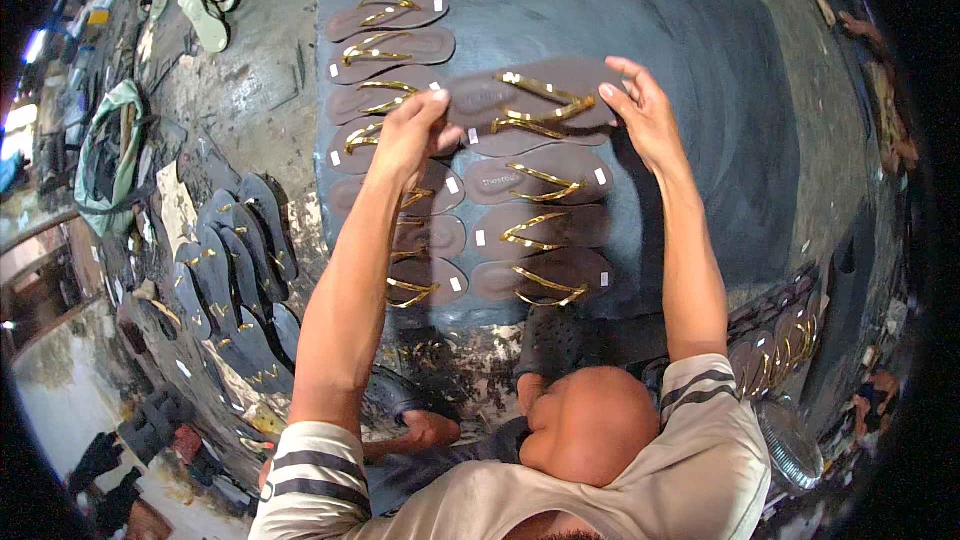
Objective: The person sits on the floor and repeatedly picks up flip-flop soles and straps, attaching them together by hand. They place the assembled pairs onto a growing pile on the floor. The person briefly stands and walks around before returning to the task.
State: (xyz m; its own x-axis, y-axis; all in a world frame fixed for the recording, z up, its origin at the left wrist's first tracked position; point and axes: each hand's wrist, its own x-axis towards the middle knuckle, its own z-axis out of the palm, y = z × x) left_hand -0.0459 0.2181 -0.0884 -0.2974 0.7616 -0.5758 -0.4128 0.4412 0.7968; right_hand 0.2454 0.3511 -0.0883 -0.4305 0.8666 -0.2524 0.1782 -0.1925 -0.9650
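1. Striped beige sleeves at the near edge; both forearms reach forward from them over the dark mat [700,60].
2. Near-left, off the mat: a fan of dark soles [240,270] lies on the grimy floor, some with gold straps. A second stack of brown sandals [785,340] sits off the mat's near-right corner.
3. On the mat, two columns of brown flip-flops with gold straps. The right column's near three pieces [545,235] lie flat, toe ends to the right, each with a small white tag at the end.
4. The left column [385,60] runs from the near edge to the far-left corner; its near half is partly hidden under the left forearm.
5. Left hand [408,135]: fingers curled shut, pinching the left end of the held sandal [530,102], thumb side on top.
6. Right hand [645,110]: fingers closed on the sandal's right end, index finger stretched along its far edge.
7. Held sandal: brown sole, gold strap up, lying crosswise at the far end of the right column, just over the next piece. Cannot tell whether it touches that piece or the mat.
8. Far-left corner, beyond the mat: pale green soles [215,0] heaped on the floor, well apart from the hands.
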